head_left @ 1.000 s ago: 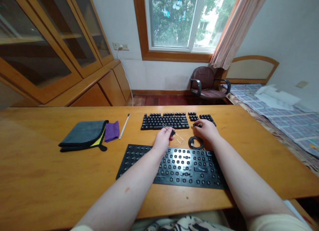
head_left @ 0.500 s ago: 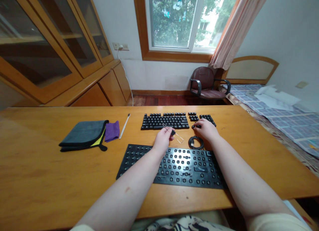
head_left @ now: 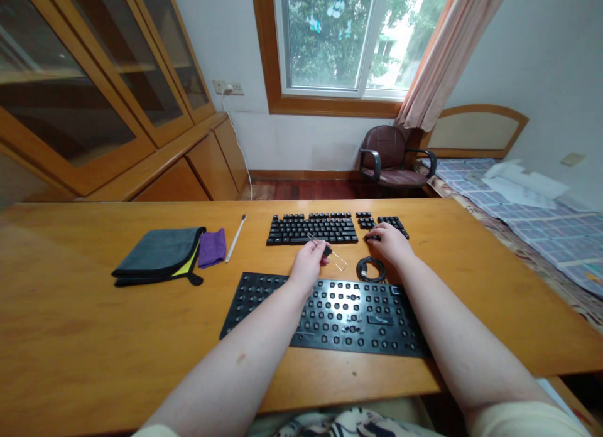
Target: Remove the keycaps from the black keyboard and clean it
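My left hand (head_left: 307,262) is closed on a wire keycap puller (head_left: 326,251) with a black middle and thin wire loops at its ends. It is held above the far edge of the black keyboard (head_left: 330,338), whose keycaps are off and whose switches show. At the right, my right hand (head_left: 392,243) has its fingertips pinched on a small black keycap (head_left: 374,237) on the table. Behind it, partly covered, are the number-pad keycaps (head_left: 398,225). Several small keycaps (head_left: 365,222) sit beside them. The main block of keycaps (head_left: 313,230) lies in rows to the left.
A coiled black cable (head_left: 372,279) lies between the keyboard and the keycaps. To the left are a white-handled brush (head_left: 235,239), a purple cloth (head_left: 212,248) and a folded grey towel (head_left: 157,252) on the wooden table (head_left: 85,336). A chair (head_left: 389,154) stands beyond.
My right hand's fingers have shifted very slightly at the small keycaps. My left hand and the keycap puller have stayed in place.
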The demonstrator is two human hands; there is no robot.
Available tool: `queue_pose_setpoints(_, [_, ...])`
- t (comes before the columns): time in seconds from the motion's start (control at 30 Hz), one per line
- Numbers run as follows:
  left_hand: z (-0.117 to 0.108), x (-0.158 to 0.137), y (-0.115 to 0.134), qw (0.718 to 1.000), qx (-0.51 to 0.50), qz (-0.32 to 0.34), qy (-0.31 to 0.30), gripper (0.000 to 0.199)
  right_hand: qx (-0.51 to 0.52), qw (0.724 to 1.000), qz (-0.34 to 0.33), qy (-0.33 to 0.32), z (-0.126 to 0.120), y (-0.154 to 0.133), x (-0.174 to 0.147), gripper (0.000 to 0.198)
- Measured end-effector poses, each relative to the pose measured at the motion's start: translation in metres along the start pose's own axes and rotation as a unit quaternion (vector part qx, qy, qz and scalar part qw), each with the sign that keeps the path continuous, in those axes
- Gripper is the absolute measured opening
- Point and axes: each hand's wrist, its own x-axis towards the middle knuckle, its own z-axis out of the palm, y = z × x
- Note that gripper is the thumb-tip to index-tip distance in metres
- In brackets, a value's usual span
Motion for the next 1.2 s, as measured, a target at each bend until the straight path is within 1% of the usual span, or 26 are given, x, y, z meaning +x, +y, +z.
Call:
queue_pose_setpoints(0.13, [0.0,0.0,0.001,1.0,-0.001,-0.002,-0.001,0.035,0.005,1.0,0.003,0.009,-0.001,0.0,0.0,0.018])
queue_pose_setpoints(0.27, [-0.001,0.001,-0.001,1.0,0.002,0.001,-0.001,0.035,0.001,1.0,0.003,0.013,-0.002,0.004,-0.002,0.025])
queue_pose_setpoints(0.4, [-0.001,0.001,-0.001,1.0,0.004,0.005,-0.003,0.034,-0.017,1.0,0.014,0.009,-0.003,0.01,-0.002,0.031])
queue_pose_setpoints(0.53, [-0.001,0.0,0.0,1.0,0.001,0.001,-0.001,0.034,-0.03,1.0,0.009,0.0,-0.001,0.012,-0.001,0.037])
queue_pose_setpoints(0.7, [0.001,-0.001,0.002,1.0,0.001,0.0,-0.001,0.035,-0.035,0.999,-0.002,-0.019,0.001,0.011,-0.001,0.035])
queue_pose_setpoints(0.97, [0.001,0.0,0.002,1.0,-0.001,-0.001,-0.002,0.037,-0.01,1.0,0.012,-0.009,-0.003,0.013,-0.003,0.036])
queue_pose_setpoints(1.07, [0.0,0.0,0.001,1.0,0.001,-0.001,-0.002,0.037,-0.029,0.999,0.029,-0.004,-0.007,0.014,-0.004,0.039])
queue_pose_setpoints(1.2, [0.0,0.0,0.001,1.0,0.0,0.001,-0.003,0.037,-0.061,0.996,0.056,-0.022,-0.009,0.014,-0.005,0.038])
